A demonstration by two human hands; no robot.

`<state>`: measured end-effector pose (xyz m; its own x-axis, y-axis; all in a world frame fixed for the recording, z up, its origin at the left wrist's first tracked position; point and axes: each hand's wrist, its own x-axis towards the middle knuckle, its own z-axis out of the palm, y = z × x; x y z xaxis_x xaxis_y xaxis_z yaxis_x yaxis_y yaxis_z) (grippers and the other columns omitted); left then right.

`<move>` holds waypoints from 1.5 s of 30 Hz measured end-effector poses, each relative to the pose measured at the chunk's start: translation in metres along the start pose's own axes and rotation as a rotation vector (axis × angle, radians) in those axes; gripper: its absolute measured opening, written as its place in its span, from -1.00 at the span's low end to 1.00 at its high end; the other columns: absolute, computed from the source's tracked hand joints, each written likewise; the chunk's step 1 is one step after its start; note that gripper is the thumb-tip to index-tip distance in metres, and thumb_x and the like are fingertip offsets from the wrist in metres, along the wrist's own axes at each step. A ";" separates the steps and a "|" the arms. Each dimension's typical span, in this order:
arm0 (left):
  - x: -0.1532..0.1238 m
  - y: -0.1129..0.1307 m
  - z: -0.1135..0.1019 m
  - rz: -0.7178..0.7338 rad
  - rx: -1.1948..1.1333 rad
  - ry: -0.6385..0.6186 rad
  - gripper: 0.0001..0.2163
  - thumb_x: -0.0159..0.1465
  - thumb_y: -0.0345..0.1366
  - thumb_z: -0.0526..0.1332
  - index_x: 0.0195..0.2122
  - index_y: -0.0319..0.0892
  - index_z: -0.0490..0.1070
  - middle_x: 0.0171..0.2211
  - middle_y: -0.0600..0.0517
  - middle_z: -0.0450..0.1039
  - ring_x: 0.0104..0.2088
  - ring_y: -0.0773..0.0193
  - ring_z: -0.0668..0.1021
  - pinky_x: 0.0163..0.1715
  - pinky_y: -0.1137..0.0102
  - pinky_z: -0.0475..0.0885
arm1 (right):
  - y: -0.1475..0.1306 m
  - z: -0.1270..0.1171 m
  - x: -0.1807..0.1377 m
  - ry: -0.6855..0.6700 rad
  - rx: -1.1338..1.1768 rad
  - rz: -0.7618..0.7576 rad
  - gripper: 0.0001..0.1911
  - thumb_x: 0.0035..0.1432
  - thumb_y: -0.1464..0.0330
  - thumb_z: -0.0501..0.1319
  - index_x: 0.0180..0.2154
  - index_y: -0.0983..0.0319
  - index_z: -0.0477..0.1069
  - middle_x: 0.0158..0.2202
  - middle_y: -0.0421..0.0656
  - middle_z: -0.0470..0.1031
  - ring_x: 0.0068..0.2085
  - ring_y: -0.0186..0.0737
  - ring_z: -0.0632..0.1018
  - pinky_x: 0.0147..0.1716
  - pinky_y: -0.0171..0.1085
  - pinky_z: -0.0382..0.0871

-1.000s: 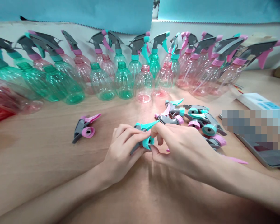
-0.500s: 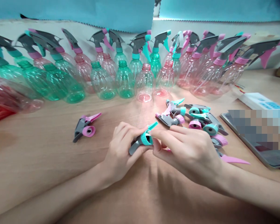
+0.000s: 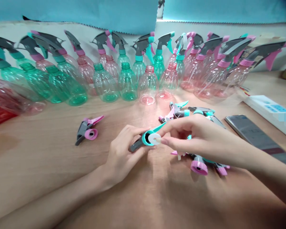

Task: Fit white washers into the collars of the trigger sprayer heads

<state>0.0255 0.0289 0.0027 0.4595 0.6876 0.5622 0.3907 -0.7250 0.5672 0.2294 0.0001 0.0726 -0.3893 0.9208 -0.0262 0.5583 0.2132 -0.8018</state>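
At the far left, reddish bottles (image 3: 7, 101) lie on their sides on the wooden table (image 3: 38, 165). Beside them begins a long row of green and pink spray bottles (image 3: 124, 79) that runs along the back edge, some capped with trigger heads and some open-necked. Nearer the front, a loose pink-and-grey spray head (image 3: 87, 130) lies alone on the wood, well apart from the hands. The left hand (image 3: 122, 154) is closed around a teal-and-grey spray head (image 3: 143, 140), gripping its grey body just above the table with the teal collar's open mouth turned toward the camera. A small white disc (image 3: 155, 139) sits right at that mouth, pinched between the thumb and forefinger of the right hand (image 3: 200, 136). Behind and under that hand lies a heap of spray heads (image 3: 199, 165) in pink, teal and grey. Further right, a dark phone (image 3: 255, 133) rests flat, and a white power strip (image 3: 268, 109) lies beyond it.
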 end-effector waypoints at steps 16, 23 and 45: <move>-0.001 -0.001 0.001 0.027 -0.038 -0.008 -0.74 0.17 -0.36 0.32 -0.11 -0.17 0.39 -0.31 0.04 0.49 -0.34 0.32 0.51 -0.37 0.43 0.43 | 0.014 0.001 0.007 0.119 -0.091 -0.043 -0.88 0.07 0.28 0.30 -0.41 0.18 0.43 -0.62 -0.37 0.34 -0.58 -0.46 0.35 -0.64 -0.43 0.14; -0.001 -0.001 0.003 0.030 -0.050 -0.014 -0.72 0.18 -0.36 0.31 -0.08 -0.16 0.38 -0.29 0.03 0.50 -0.33 0.30 0.51 -0.34 0.39 0.44 | 0.012 0.000 0.005 0.204 -0.178 -0.088 -0.87 0.14 0.26 0.24 -0.40 0.17 0.43 -0.60 -0.36 0.35 -0.56 -0.46 0.34 -0.61 -0.41 0.16; -0.003 -0.002 0.000 0.064 -0.046 -0.035 -0.72 0.19 -0.42 0.29 -0.07 -0.17 0.36 -0.31 0.05 0.47 -0.34 0.33 0.49 -0.36 0.45 0.37 | 0.000 -0.003 0.004 0.123 -0.229 -0.133 -0.90 0.15 0.32 0.23 -0.40 0.19 0.45 -0.63 -0.37 0.31 -0.58 -0.48 0.33 -0.61 -0.44 0.13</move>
<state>0.0233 0.0286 0.0004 0.5105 0.6378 0.5768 0.3229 -0.7638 0.5588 0.2297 0.0050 0.0738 -0.3858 0.9096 0.1541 0.6648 0.3899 -0.6372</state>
